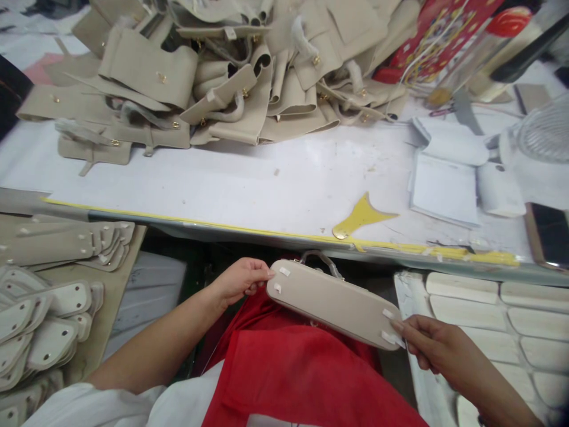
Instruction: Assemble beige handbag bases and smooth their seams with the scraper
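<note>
Up close: left hand [240, 281] fingertips pinch the panel [333, 302] at its left end; right hand [427, 344] pinches its right end by a white tab [390, 337]. Panel sits over red apron [302, 367], below table [267, 184] edge. Beige pile [200, 77] beyond. Handle [322, 260] half hidden behind panel.

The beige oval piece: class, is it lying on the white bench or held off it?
Held off it. The beige oval piece sits over the red apron, left hand and right hand pinching its ends.
</note>
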`<state>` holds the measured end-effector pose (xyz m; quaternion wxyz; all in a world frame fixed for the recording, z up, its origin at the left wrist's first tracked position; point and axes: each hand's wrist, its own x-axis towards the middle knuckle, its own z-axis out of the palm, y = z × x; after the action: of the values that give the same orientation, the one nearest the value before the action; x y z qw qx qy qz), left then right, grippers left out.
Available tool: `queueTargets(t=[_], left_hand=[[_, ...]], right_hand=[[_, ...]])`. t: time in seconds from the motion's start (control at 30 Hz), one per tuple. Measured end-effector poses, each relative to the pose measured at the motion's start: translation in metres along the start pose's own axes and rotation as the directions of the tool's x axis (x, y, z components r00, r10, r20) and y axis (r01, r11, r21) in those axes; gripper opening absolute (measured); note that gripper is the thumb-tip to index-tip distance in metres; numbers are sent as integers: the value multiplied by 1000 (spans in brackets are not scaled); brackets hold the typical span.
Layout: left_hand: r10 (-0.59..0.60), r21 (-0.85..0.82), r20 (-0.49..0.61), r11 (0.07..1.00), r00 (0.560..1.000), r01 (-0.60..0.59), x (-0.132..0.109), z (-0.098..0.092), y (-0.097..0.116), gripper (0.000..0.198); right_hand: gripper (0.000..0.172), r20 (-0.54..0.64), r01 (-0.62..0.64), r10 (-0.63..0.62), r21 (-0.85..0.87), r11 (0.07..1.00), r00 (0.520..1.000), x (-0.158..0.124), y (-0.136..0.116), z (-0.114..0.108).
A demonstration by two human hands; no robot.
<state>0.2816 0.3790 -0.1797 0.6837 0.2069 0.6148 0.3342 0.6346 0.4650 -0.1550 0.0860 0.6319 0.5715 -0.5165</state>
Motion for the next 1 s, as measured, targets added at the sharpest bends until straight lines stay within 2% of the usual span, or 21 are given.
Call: queueTargets(t=[0.07, 0.1, 0.17, 0.23, 0.27, 0.33, 0.43, 0.5, 0.57, 0.63, 0.77, 0.87, 1.0], left_hand=[[107, 180, -49, 979, 993, -97, -4, 3, 5, 32], [190, 315, -69, 936, 979, -159, -6, 4, 7, 32], [331, 568, -57, 786, 942, -242, -9, 5, 11, 33], [371, 699, -7, 666, 929, -261, -9, 6, 13, 36], [358, 713, 20, 649, 934, -264, -8, 7, 15, 38], [286, 651, 70, 713, 956, -261, -8, 12, 22, 40], [170, 365, 118, 909, 978, -202, -9, 24, 37, 39], [154, 203, 127, 963, 980, -178, -11, 29, 47, 39], [133, 204, 157, 965, 979, -164, -12, 28, 51, 39], [94, 323, 149, 936, 984, -138, -12, 22, 46, 40], [144, 478, -22, 871, 989, -117, -10, 9, 18, 43], [150, 439, -87, 893, 985, -97, -8, 5, 0, 42], [96, 302, -104, 951, 990, -61, -5, 6, -8, 41]], right_hand=[[52, -13, -6, 6, -13, 1000, 1000, -1, -3, 1], [52, -19, -11, 10, -12, 1000, 1000, -1, -4, 1], [51, -26, -18, 18, -4, 1000, 1000, -2, -5, 2], [51, -26, -25, 25, -1, 1000, 999, -3, -5, 2], [50, -27, -28, 28, -1, 1000, 999, -3, -5, 2], [49, -30, -26, 27, 7, 1000, 999, -4, -4, 2], [48, -34, -22, 23, 33, 999, 999, -4, -1, 2], [47, -34, -18, 20, 48, 999, 999, -5, 1, 2], [47, -37, -13, 15, 58, 998, 999, -5, 1, 2], [47, -37, -14, 17, 64, 998, 999, -6, 1, 2], [47, -26, -24, 26, 75, 997, 999, -6, 1, 1], [48, -18, -26, 27, 67, 997, 999, -2, 4, 1], [50, 27, -7, 5, 63, 998, 1000, 2, 8, 0]])
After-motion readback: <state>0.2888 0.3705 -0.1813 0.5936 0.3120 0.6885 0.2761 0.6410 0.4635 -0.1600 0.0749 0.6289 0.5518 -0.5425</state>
